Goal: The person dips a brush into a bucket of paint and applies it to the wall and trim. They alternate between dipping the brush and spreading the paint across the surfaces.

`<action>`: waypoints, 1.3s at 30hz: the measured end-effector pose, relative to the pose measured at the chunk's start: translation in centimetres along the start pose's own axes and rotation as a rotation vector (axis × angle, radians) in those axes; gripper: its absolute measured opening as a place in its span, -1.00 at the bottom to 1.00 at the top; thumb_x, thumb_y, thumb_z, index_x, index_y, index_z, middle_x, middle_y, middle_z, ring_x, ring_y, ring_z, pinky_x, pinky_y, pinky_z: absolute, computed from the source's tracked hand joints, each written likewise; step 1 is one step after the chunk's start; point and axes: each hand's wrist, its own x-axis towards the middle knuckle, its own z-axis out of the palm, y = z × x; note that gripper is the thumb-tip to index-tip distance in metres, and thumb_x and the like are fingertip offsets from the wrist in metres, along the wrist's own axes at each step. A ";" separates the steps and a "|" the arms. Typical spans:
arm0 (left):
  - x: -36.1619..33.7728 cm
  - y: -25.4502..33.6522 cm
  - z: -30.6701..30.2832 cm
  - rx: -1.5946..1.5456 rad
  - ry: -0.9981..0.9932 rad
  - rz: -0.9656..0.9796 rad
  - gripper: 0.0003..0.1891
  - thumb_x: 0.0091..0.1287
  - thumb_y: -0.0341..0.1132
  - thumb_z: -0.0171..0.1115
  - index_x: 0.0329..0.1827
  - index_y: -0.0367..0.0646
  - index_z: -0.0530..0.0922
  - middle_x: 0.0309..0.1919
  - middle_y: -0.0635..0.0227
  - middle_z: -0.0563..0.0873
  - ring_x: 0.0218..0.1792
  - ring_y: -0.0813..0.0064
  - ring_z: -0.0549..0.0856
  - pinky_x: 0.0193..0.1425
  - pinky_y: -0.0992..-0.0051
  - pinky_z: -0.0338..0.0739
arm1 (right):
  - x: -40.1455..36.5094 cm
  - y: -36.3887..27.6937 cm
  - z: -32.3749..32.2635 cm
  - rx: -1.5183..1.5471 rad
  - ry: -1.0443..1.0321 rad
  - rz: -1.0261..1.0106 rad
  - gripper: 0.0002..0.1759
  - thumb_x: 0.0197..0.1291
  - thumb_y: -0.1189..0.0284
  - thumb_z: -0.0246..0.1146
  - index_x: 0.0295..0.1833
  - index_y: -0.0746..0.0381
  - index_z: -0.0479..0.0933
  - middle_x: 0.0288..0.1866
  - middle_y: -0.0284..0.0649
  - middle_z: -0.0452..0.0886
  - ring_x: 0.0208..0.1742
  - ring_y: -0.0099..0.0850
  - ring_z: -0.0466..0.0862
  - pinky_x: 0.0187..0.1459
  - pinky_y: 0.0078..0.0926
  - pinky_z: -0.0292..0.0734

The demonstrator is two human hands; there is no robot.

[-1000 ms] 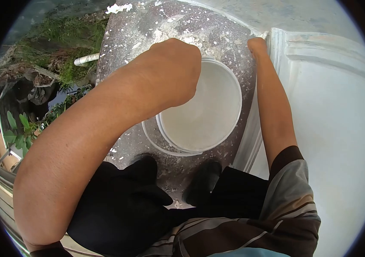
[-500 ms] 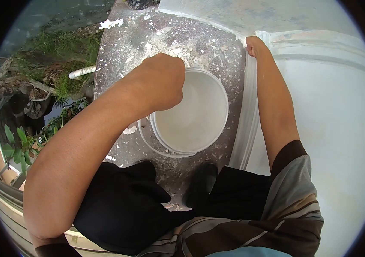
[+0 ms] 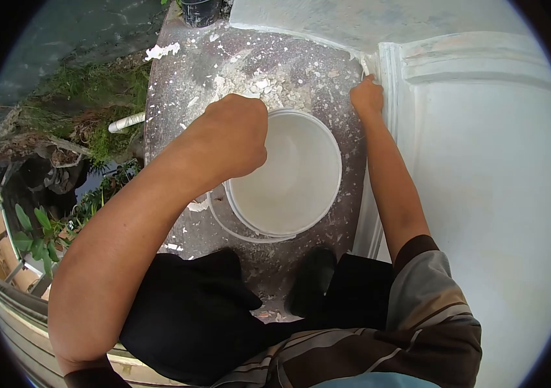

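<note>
A round white bucket (image 3: 288,174) of pale, milky liquid stands in front of me on a speckled floor, its handle lowered on the near left. Over the bucket's left rim is my left hand (image 3: 235,136), closed in a fist; whatever its fingers hold is hidden from above. Far ahead, my right arm reaches to the foot of the white wall, where my right hand (image 3: 367,97) is closed beside the moulding (image 3: 374,161). A small pale piece shows just beyond its fingers, too small to name.
Plaster flakes (image 3: 269,90) lie scattered behind the bucket. A dark pot (image 3: 200,11) stands at the far end of the ledge. On the left the ledge drops off to plants (image 3: 36,236) and water. A white pipe (image 3: 126,122) juts out there. My shoes are close behind the bucket.
My right hand has come away from the wall moulding, moving left and towards me. My left fist has shifted slightly left and nearer. The view has tilted a little, showing more of the dark pot.
</note>
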 end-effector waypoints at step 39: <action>0.3 -0.1 0.4 -0.010 0.054 0.032 -0.84 0.07 -0.57 0.11 -0.36 -0.53 0.59 -0.40 -0.31 0.66 -0.26 -0.14 0.74 -0.13 0.15 0.65 | -1.6 -1.3 4.6 0.375 0.375 0.167 -0.39 0.20 0.36 0.15 0.41 0.17 0.37 0.02 0.07 0.58 0.03 0.03 0.63 0.08 -0.05 0.49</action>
